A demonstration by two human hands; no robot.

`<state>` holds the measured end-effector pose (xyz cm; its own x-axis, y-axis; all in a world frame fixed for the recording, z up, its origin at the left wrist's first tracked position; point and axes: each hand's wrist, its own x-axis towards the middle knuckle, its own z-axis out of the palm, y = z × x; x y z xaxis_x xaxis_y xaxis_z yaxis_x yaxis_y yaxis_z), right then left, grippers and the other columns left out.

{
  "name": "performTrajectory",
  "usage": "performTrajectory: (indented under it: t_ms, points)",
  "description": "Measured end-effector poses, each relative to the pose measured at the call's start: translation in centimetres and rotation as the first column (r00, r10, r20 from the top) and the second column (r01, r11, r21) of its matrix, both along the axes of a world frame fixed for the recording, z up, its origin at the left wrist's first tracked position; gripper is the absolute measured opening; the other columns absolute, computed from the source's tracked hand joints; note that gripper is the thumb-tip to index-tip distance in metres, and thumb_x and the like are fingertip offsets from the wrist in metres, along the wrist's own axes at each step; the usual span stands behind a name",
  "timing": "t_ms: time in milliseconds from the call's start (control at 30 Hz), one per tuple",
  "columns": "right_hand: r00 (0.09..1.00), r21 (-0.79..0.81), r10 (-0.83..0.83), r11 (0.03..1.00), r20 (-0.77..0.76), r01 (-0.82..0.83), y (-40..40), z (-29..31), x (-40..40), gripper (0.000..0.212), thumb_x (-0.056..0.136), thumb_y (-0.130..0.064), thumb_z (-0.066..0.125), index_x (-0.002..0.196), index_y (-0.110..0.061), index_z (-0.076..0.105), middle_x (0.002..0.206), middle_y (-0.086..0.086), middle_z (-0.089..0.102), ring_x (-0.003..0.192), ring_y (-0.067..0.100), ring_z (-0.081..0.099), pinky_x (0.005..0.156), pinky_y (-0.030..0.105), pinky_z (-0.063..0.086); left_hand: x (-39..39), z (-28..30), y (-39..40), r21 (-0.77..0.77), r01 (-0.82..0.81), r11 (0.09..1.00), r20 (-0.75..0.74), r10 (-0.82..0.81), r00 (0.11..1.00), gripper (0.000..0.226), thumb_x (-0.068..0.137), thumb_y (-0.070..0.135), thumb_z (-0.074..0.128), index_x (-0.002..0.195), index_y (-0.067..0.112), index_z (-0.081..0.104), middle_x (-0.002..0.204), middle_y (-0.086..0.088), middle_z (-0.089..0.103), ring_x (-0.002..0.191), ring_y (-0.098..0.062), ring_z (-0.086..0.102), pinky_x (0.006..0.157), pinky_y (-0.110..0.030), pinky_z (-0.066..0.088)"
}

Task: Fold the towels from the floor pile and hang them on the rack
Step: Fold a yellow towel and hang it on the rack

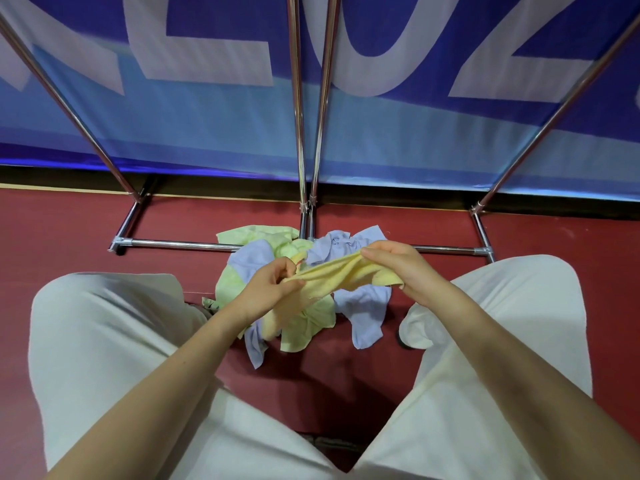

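View from my head, looking down between my knees. My left hand [273, 289] pinches one end of a yellow towel [341, 273], fingers curled round the bunched cloth with the thumb on top. My right hand [398, 265] grips the other end, fingers folded over the upper edge, so that the towel runs as a loosely twisted band from one hand to the other, slightly higher at the right hand. A tail of the same yellow cloth hangs down below my left hand. Directly beneath and just beyond both hands lies the floor pile [301, 306], a crumpled heap of pale green and lavender towels, one lavender piece [367, 317] trailing out under my right hand. The pile rests on a dark red floor [69, 230]. Beyond the hands stands the rack [301, 133], of chrome tubing: its low base bar passes behind the pile, two upright tubes rise close together above the hands, and slanted tubes rise to either side. No towel is seen on its visible bars. Behind the rack hangs a blue banner [207, 116] bearing large pale letters. My legs, in light trousers [104, 341], flank the pile on both sides.
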<state>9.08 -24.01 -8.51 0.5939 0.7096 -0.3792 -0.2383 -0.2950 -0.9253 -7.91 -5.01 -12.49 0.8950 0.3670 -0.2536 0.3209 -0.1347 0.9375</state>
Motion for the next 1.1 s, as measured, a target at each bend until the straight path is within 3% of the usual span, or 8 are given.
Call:
performTrajectory:
  t_ms: [100, 200, 400, 567, 667, 767, 967, 1100]
  points:
    - [1.000, -0.022, -0.014, 1.000, 0.010, 0.015, 0.1, -0.3, 0.1, 0.008, 0.089, -0.018, 0.065, 0.085, -0.011, 0.068, 0.083, 0.005, 0.063, 0.073, 0.013, 0.061, 0.066, 0.021, 0.047, 0.1, 0.0, -0.6, -0.030, 0.002, 1.000, -0.037, -0.003, 0.999, 0.031, 0.090, 0.010, 0.066, 0.072, 0.018, 0.042, 0.067, 0.006, 0.037, 0.055, 0.001, 0.035, 0.053, -0.010, 0.031]
    - [0.996, -0.074, -0.008, 0.997, 0.086, 0.015, 0.1, -0.6, 0.0, 0.009, 0.088, -0.021, 0.066, 0.085, -0.013, 0.068, 0.087, 0.010, 0.062, 0.080, 0.018, 0.059, 0.075, 0.029, 0.046, 0.2, 0.1, -1.0, -0.006, -0.040, 0.999, -0.032, 0.040, 0.999, 0.011, 0.091, 0.020, 0.066, 0.082, 0.019, 0.061, 0.079, 0.005, 0.056, 0.067, 0.002, 0.050, 0.063, -0.009, 0.039]
    - [0.942, -0.210, 0.093, 0.977, 0.322, -0.025, 0.7, -1.0, -0.8, 0.015, 0.091, -0.018, 0.060, 0.086, -0.005, 0.065, 0.073, 0.003, 0.055, 0.067, 0.009, 0.050, 0.063, 0.021, 0.038, 0.4, 1.2, -2.1, -0.052, -0.132, 0.990, 0.077, 0.135, 0.988, 0.016, 0.095, 0.016, 0.060, 0.082, 0.010, 0.067, 0.076, 0.001, 0.059, 0.069, 0.000, 0.052, 0.064, -0.008, 0.041]
    - [0.912, -0.143, -0.001, 0.988, 0.410, 0.065, 1.6, -1.4, -0.9, 0.021, 0.091, -0.007, 0.056, 0.084, 0.012, 0.061, 0.096, 0.001, 0.050, 0.077, 0.004, 0.049, 0.071, 0.012, 0.038, 0.6, 0.6, -2.8, 0.034, -0.037, 0.999, 0.055, 0.035, 0.998, 0.019, 0.097, 0.014, 0.056, 0.081, 0.005, 0.062, 0.068, 0.003, 0.050, 0.058, 0.002, 0.043, 0.059, -0.009, 0.034]
    - [0.962, -0.079, -0.101, 0.989, 0.253, 0.125, 1.7, -1.7, -0.6, 0.023, 0.095, -0.015, 0.054, 0.075, -0.005, 0.057, 0.084, 0.010, 0.047, 0.069, 0.012, 0.044, 0.066, 0.022, 0.035, 0.6, 0.0, -2.3, 0.112, 0.033, 0.993, 0.026, -0.036, 0.999, 0.025, 0.097, 0.017, 0.057, 0.073, 0.011, 0.056, 0.064, 0.011, 0.047, 0.057, 0.000, 0.039, 0.058, -0.012, 0.033]
    - [0.965, -0.078, -0.223, 0.969, 0.138, 0.235, 1.6, -1.7, -0.3, 0.023, 0.092, -0.025, 0.057, 0.070, -0.022, 0.061, 0.073, 0.005, 0.049, 0.073, 0.018, 0.045, 0.067, 0.030, 0.036, 0.5, -0.4, -1.3, 0.202, 0.104, 0.974, -0.010, -0.104, 0.995, 0.031, 0.097, 0.021, 0.057, 0.068, 0.013, 0.050, 0.058, 0.013, 0.040, 0.056, -0.002, 0.036, 0.056, -0.014, 0.031]
    - [0.846, 0.067, -0.531, 0.843, -0.052, 0.533, 0.5, -0.5, 2.1, 0.024, 0.094, -0.012, 0.055, 0.070, -0.013, 0.061, 0.067, 0.003, 0.055, 0.064, 0.015, 0.050, 0.060, 0.028, 0.038, 0.3, 0.0, 1.8, 0.380, 0.144, 0.914, -0.075, -0.125, 0.989, 0.026, 0.096, 0.028, 0.058, 0.074, 0.016, 0.062, 0.062, 0.009, 0.052, 0.058, -0.004, 0.043, 0.056, -0.017, 0.034]
    - [0.712, -0.016, -0.702, 0.712, 0.019, 0.702, -0.6, -0.6, 3.6, 0.020, 0.093, -0.016, 0.057, 0.073, -0.013, 0.060, 0.072, 0.002, 0.054, 0.072, 0.018, 0.050, 0.066, 0.029, 0.041, -0.2, -0.4, 3.5, 0.452, 0.145, 0.880, -0.138, -0.091, 0.986, 0.023, 0.096, 0.028, 0.058, 0.074, 0.026, 0.063, 0.069, 0.001, 0.062, 0.061, -0.009, 0.051, 0.059, -0.020, 0.037]
